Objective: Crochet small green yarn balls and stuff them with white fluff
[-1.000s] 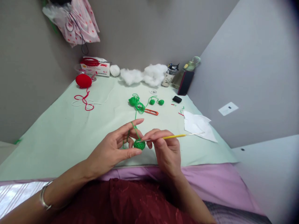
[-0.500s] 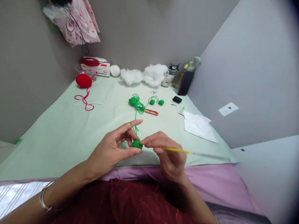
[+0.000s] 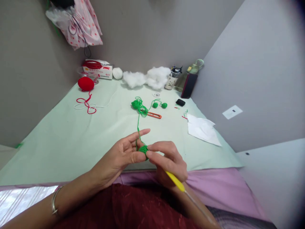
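Note:
My left hand (image 3: 125, 151) pinches a small green crochet piece (image 3: 143, 150) between thumb and fingers, its index finger stretched out. Green yarn runs from this piece past that hand to a loose green yarn tangle (image 3: 142, 110) farther up the table. My right hand (image 3: 170, 160) is closed on a crochet hook (image 3: 175, 180) with a yellow grip, whose metal shaft slants down to the right. Its fingertips touch the right side of the green piece, and the hook's tip is hidden there.
Beyond my hands lie an orange cutter (image 3: 154, 115) and two small green balls (image 3: 155, 104). Farther back are white stuffing (image 3: 157, 78), a red yarn ball (image 3: 86, 84), a pen cup (image 3: 171, 81) and a phone (image 3: 189, 86). White paper (image 3: 203, 129) lies right.
The hook has swung from nearly level to slanting steeply down to the right. Both hands and the green piece have shifted slightly right and nearer to me.

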Action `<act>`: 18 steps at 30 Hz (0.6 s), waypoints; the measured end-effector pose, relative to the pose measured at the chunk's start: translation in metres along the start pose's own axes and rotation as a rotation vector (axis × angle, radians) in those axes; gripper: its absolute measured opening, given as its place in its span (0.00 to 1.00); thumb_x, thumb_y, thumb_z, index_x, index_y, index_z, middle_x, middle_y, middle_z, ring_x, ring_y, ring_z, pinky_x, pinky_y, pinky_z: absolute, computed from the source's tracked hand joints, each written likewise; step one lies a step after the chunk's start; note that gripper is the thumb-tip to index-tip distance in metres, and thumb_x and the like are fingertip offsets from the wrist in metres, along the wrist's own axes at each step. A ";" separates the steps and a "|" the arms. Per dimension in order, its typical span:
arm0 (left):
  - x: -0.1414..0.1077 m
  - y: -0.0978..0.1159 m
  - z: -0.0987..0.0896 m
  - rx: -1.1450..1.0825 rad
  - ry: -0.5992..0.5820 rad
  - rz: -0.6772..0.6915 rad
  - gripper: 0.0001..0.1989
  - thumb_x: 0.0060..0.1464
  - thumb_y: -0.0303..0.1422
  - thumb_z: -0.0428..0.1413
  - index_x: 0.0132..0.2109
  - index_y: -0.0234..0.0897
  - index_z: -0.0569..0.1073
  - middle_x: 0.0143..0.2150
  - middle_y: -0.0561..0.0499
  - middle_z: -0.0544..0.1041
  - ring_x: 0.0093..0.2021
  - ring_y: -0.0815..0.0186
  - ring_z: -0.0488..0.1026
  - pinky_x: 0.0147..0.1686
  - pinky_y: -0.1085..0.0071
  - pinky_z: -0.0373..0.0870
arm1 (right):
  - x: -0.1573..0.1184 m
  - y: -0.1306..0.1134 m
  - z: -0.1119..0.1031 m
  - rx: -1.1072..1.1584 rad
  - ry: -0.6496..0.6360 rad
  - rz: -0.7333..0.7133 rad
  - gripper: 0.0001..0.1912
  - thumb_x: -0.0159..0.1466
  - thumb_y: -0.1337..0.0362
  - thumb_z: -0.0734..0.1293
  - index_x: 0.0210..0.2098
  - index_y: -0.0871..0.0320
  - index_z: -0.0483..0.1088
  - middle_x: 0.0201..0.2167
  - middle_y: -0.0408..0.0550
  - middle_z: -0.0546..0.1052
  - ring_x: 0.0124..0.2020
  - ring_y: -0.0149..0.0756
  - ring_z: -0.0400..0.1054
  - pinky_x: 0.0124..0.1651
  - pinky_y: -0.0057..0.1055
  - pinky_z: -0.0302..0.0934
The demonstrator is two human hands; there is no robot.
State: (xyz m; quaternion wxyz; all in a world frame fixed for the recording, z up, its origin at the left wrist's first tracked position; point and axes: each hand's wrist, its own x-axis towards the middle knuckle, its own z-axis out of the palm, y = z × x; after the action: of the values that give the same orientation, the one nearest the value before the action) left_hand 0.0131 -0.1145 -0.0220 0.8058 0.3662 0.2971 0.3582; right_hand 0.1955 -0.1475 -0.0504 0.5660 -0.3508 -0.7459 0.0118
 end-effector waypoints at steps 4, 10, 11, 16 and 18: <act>0.002 0.003 0.001 0.000 -0.010 -0.006 0.41 0.41 0.35 0.74 0.64 0.47 0.73 0.43 0.53 0.72 0.46 0.63 0.70 0.53 0.66 0.65 | 0.002 0.002 0.003 0.165 0.055 0.137 0.14 0.71 0.65 0.66 0.50 0.43 0.79 0.41 0.48 0.83 0.38 0.40 0.79 0.37 0.38 0.75; 0.004 0.001 -0.008 0.153 0.043 0.132 0.37 0.46 0.29 0.71 0.64 0.51 0.74 0.41 0.54 0.68 0.41 0.67 0.66 0.44 0.69 0.65 | 0.008 -0.006 -0.007 0.271 0.016 0.189 0.14 0.71 0.70 0.65 0.50 0.48 0.78 0.40 0.49 0.83 0.38 0.38 0.78 0.38 0.37 0.74; 0.004 0.001 -0.010 0.185 0.049 0.159 0.37 0.47 0.28 0.71 0.63 0.51 0.74 0.40 0.55 0.67 0.41 0.67 0.66 0.44 0.69 0.65 | 0.009 -0.006 -0.008 0.287 0.017 0.218 0.14 0.70 0.70 0.65 0.48 0.49 0.79 0.39 0.49 0.83 0.38 0.38 0.78 0.38 0.37 0.73; 0.004 0.004 -0.012 0.249 0.023 0.183 0.31 0.50 0.32 0.70 0.61 0.52 0.77 0.40 0.54 0.69 0.42 0.67 0.67 0.47 0.68 0.64 | 0.015 -0.001 -0.005 0.607 0.107 0.505 0.08 0.70 0.65 0.67 0.39 0.52 0.80 0.32 0.46 0.80 0.30 0.35 0.73 0.33 0.34 0.70; 0.003 0.006 -0.011 0.239 -0.025 0.157 0.30 0.53 0.34 0.69 0.62 0.51 0.76 0.42 0.53 0.72 0.44 0.65 0.69 0.50 0.66 0.64 | 0.017 0.002 -0.003 0.743 0.064 0.583 0.08 0.70 0.62 0.67 0.38 0.54 0.79 0.31 0.46 0.79 0.28 0.33 0.72 0.31 0.32 0.68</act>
State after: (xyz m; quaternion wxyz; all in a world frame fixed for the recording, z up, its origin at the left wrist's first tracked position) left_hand 0.0046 -0.1051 -0.0242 0.7295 0.4863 0.2979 0.3777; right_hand 0.1968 -0.1382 -0.0358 0.6491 -0.3194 -0.5437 0.4255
